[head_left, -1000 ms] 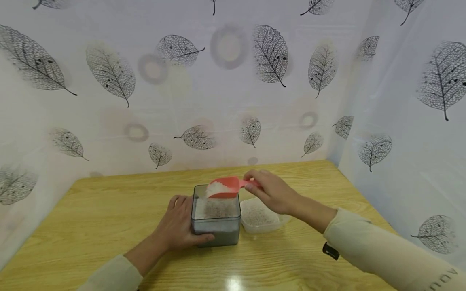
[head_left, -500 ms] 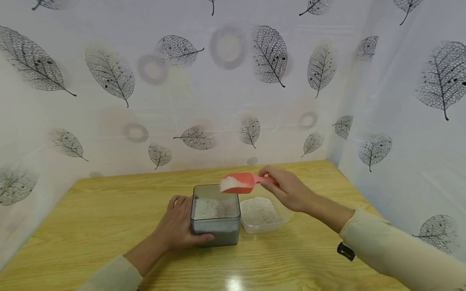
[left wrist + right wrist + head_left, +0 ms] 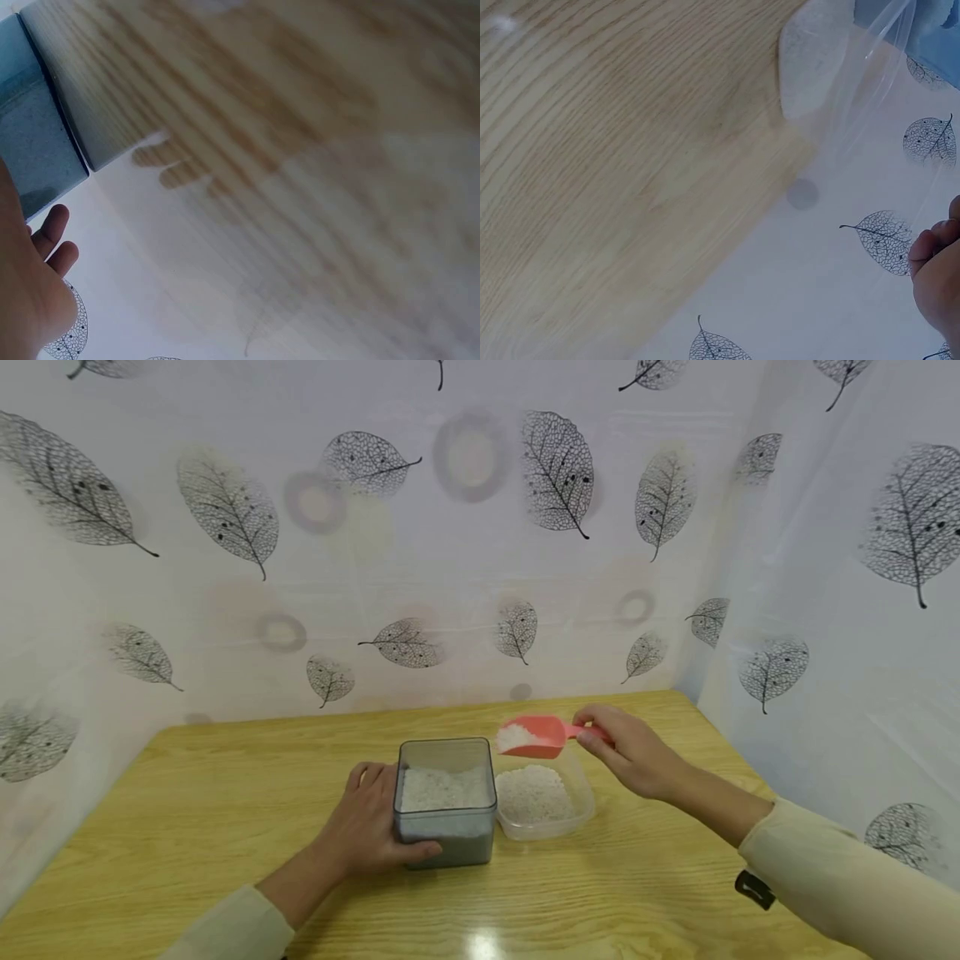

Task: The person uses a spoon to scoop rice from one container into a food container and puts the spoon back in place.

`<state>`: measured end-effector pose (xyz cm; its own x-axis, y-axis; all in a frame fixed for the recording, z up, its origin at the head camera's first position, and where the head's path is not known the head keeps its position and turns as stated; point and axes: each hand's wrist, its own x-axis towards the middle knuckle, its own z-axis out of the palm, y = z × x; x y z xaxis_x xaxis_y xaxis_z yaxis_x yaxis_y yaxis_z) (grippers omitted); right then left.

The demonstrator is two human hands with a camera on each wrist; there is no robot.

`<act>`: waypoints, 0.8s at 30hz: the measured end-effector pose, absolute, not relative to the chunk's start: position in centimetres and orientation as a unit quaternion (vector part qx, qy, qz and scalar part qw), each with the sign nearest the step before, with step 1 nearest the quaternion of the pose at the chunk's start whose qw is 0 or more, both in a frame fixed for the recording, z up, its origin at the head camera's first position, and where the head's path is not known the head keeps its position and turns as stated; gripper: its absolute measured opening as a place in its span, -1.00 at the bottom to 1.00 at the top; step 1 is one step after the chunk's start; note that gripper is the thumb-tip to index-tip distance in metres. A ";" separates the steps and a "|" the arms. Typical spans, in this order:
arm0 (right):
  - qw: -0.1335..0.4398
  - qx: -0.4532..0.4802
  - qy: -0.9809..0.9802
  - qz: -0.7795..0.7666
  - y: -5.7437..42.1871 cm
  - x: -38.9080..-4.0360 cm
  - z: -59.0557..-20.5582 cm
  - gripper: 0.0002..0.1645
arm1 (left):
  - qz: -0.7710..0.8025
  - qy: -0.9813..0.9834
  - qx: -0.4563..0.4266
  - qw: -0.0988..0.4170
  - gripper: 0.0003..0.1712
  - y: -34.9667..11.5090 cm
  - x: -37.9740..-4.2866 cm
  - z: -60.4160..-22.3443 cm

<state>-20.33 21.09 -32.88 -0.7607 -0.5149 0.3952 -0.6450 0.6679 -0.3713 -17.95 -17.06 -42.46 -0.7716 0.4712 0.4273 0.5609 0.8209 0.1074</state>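
In the head view my left hand holds a square, see-through grey canister at its left side, thumb across the front. White grains like rice lie inside it. My right hand grips the handle of a pink scoop, which carries a heap of the same grains. The scoop hangs level above the back of a clear plastic tub, itself part filled with grains. In the left wrist view, part of the left hand shows beside the canister; the right wrist view shows only the right hand's edge.
The tub stands right beside the canister on a wood-grain table. A pale curtain printed with leaves rises behind the table and along its right side. A black clip-like piece hangs at the right sleeve.
My right hand has carried the loaded scoop rightward, from above the canister to above the tub. The left hand and both containers have stayed in place.
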 end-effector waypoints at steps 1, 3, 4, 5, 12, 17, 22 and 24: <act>0.129 0.321 -0.904 0.251 21.3 -20.3 -33.0 -0.85 | -0.113 -0.934 -0.276 0.195 0.27 -17.0 -18.0 -42.4; 0.126 0.321 -0.905 0.248 21.7 -20.1 -33.2 -0.85 | -0.111 -0.935 -0.276 0.195 0.27 -17.0 -18.0 -42.5; 0.122 0.319 -0.907 0.246 21.9 -20.1 -33.3 -0.84 | -0.110 -0.935 -0.276 0.195 0.27 -17.0 -18.0 -42.4; 0.115 0.316 -0.910 0.243 22.1 -20.0 -33.4 -0.84 | -0.110 -0.934 -0.276 0.196 0.28 -17.0 -18.0 -42.4; 0.077 0.317 -0.922 0.210 23.0 -19.9 -34.2 -0.81 | -0.116 -0.934 -0.276 0.196 0.28 -17.0 -18.0 -42.5; 0.085 0.354 -0.913 0.182 23.5 -20.0 -34.6 -0.88 | -0.124 -0.934 -0.276 0.188 0.27 -17.0 -18.0 -42.4; 0.088 0.379 -0.909 0.150 24.1 -20.1 -34.7 -0.91 | -0.126 -0.935 -0.275 0.184 0.26 -17.0 -18.0 -42.4; 0.090 0.387 -0.907 0.140 24.4 -20.1 -34.6 -0.92 | -0.125 -0.935 -0.275 0.186 0.26 -17.1 -18.0 -42.4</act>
